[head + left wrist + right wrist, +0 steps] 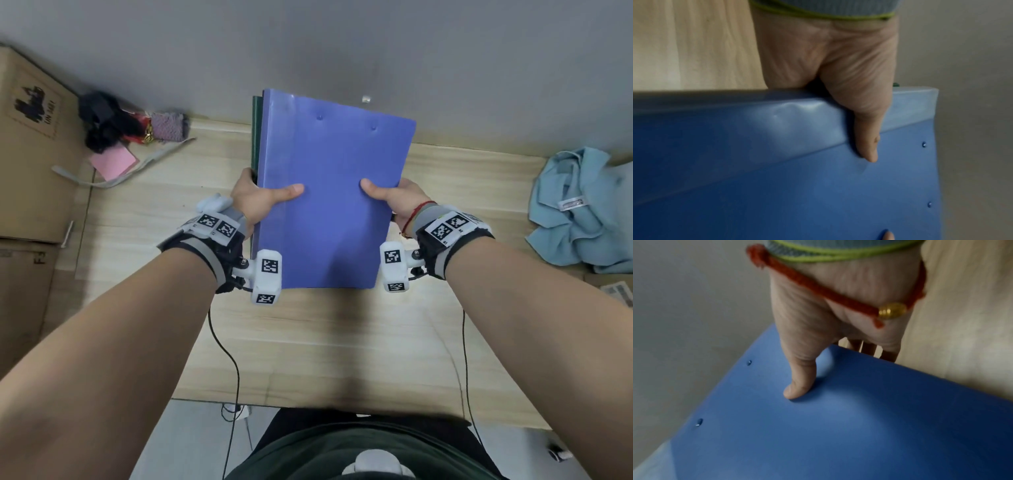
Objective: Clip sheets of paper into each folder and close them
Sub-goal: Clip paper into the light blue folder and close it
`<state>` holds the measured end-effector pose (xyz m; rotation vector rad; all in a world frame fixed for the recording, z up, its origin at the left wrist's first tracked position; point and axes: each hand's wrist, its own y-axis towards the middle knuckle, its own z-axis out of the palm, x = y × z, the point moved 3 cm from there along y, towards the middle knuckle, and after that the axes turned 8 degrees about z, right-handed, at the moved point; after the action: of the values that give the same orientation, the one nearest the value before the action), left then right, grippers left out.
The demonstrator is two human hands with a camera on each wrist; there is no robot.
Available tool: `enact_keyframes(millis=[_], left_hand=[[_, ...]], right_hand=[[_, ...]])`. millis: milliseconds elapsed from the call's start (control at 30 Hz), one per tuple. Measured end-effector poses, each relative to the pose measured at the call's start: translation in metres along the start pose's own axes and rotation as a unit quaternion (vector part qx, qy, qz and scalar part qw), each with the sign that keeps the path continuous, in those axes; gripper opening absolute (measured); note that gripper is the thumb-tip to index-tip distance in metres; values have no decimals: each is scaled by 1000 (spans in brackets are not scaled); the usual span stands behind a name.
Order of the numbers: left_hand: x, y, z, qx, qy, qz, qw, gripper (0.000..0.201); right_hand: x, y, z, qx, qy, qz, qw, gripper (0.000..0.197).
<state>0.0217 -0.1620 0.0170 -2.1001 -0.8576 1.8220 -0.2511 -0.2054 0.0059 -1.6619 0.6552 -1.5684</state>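
A closed blue folder [329, 192] is held up above the wooden table [308, 342], tilted away from me. A dark green folder [255, 130] lies behind it, only its left edge showing. My left hand [260, 202] grips the stack at the spine side, thumb on the blue cover [818, 186], fingers hidden behind. My right hand [394, 197] grips the opposite edge, thumb pressed on the cover [838, 426], fingers under it. No paper shows.
Cardboard boxes [30, 154] stand at the left. Dark cloth and small items [106, 123], a pink sheet [113, 161] and a grey strap lie at the back left. A light blue garment [582, 209] is heaped at the right. Cables hang over the table's front edge.
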Motion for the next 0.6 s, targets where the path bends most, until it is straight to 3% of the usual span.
enact_keyframes(millis=[67, 267, 400, 600], left_hand=[[-15, -10, 4, 18, -14, 42, 999, 100], [-49, -32, 10, 29, 18, 156, 987, 99], [-43, -37, 12, 41, 49, 183, 981, 101], [-52, -48, 8, 111, 103, 198, 968, 111]], right_hand=[[9, -12, -5, 0, 28, -56, 998, 46], [37, -55, -26, -20, 17, -211, 977, 35], [33, -71, -35, -27, -28, -248, 968, 49], [24, -76, -38, 5, -64, -232, 970, 69]])
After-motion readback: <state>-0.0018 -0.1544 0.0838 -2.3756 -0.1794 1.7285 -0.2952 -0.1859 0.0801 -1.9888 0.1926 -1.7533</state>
